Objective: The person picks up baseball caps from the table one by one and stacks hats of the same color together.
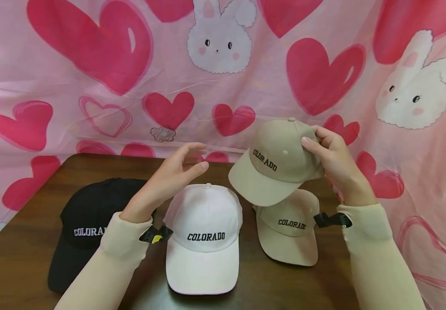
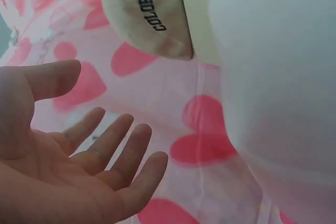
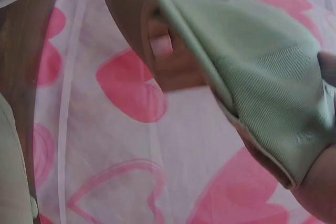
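My right hand (image 1: 336, 159) grips a khaki baseball cap (image 1: 281, 150) by its rear right side, thumb on the outside. The cap is in the air, tilted, its brim toward the lower left, with COLORADO in dark letters on the front. Below and partly behind it, a beige COLORADO cap (image 1: 288, 232) sits on the table. My left hand (image 1: 168, 178) hovers above the gap between the black cap (image 1: 99, 215) and the white cap (image 1: 205, 232), holding nothing. In the left wrist view its fingers (image 2: 139, 153) are spread and loosely bent.
The dark wooden table (image 1: 153, 275) carries the black, white and beige caps in a row, brims toward me. Behind it hangs a pink cloth (image 1: 122, 26) with hearts and rabbits. Dark straps (image 1: 327, 220) circle both wrists over cream sleeves.
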Motion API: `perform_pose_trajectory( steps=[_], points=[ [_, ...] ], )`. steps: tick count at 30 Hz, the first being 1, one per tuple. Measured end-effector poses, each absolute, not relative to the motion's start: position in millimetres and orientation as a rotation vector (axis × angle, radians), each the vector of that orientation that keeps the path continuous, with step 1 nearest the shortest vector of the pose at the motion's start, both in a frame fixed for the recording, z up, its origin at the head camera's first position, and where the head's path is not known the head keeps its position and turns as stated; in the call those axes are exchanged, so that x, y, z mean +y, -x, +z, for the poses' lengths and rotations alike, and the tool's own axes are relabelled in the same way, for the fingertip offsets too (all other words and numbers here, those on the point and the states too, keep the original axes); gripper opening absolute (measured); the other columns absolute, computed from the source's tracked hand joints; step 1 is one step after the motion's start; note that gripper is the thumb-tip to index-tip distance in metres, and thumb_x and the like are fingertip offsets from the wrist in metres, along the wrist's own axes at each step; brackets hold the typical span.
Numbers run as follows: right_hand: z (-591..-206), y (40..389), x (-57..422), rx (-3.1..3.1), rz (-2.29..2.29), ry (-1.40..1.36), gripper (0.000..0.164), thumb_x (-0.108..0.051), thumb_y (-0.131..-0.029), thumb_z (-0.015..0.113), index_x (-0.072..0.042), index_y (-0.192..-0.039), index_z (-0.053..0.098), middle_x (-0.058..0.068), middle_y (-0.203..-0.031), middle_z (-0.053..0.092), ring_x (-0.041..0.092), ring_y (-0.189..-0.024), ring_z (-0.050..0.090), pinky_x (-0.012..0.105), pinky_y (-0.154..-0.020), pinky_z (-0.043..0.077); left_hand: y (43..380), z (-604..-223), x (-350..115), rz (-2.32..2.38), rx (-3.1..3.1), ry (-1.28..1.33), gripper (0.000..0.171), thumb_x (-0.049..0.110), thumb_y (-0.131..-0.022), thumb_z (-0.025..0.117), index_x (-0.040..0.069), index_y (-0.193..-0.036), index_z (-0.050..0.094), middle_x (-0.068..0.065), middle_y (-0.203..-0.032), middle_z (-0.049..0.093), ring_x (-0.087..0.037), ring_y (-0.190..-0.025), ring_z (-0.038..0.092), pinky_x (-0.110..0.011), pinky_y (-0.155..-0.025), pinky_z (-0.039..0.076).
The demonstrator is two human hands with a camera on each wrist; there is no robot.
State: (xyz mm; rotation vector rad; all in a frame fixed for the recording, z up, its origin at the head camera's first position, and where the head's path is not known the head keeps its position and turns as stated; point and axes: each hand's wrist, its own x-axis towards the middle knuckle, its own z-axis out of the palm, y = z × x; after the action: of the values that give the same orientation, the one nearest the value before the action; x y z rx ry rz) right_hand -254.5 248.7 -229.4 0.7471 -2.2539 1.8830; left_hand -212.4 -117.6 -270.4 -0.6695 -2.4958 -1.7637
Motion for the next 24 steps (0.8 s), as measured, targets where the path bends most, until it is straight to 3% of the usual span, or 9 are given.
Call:
perform_pose_trajectory(
  steps=[7,11,16,24],
  points=[
    [-231,231,265,-2.28,1.945,-0.972,0.016,0.004,-0.098,0.042,0.009,-0.11,0.052,0.014,-0.086,0.061,0.026,-0.071,0.063,0.034,-0.061,0.056,235,-273,-88,-1.717,-2.513,0.896,0.048,0.038,-0.092,0.063,0.03,-0.135,0.043,0.011,-0.128,0.049,-0.012,-0.114,0.049,-0.038,-0.089,0.048],
    [-234,226,273,-2.249,1.969,-1.093,0.016,0.012,-0.096,0.036,0.013,-0.106,0.049,0.015,-0.085,0.06,0.029,-0.07,0.062,0.036,-0.061,0.056,243,-273,-68,-1.626,-2.526,1.035,0.049,0.041,-0.093,0.061,0.03,-0.136,0.043,0.017,-0.131,0.047,-0.009,-0.116,0.047,-0.034,-0.095,0.044],
    [-235,223,284,-2.171,2.031,-1.225,0.022,0.015,-0.094,0.031,0.014,-0.107,0.049,0.015,-0.089,0.061,0.027,-0.074,0.062,0.034,-0.063,0.056,249,-272,-48,-1.531,-2.547,1.137,0.052,0.042,-0.094,0.06,0.027,-0.139,0.041,0.014,-0.135,0.047,-0.006,-0.12,0.044,-0.035,-0.1,0.04],
    [-244,220,296,-2.012,2.111,-1.697,0.032,0.02,-0.089,0.024,0.016,-0.108,0.049,0.016,-0.095,0.06,0.026,-0.08,0.061,0.035,-0.064,0.055,252,-276,-28,-1.634,-2.502,1.377,0.059,0.041,-0.094,0.059,0.021,-0.145,0.036,0.009,-0.139,0.042,-0.011,-0.127,0.038,-0.037,-0.105,0.035]
  ],
)
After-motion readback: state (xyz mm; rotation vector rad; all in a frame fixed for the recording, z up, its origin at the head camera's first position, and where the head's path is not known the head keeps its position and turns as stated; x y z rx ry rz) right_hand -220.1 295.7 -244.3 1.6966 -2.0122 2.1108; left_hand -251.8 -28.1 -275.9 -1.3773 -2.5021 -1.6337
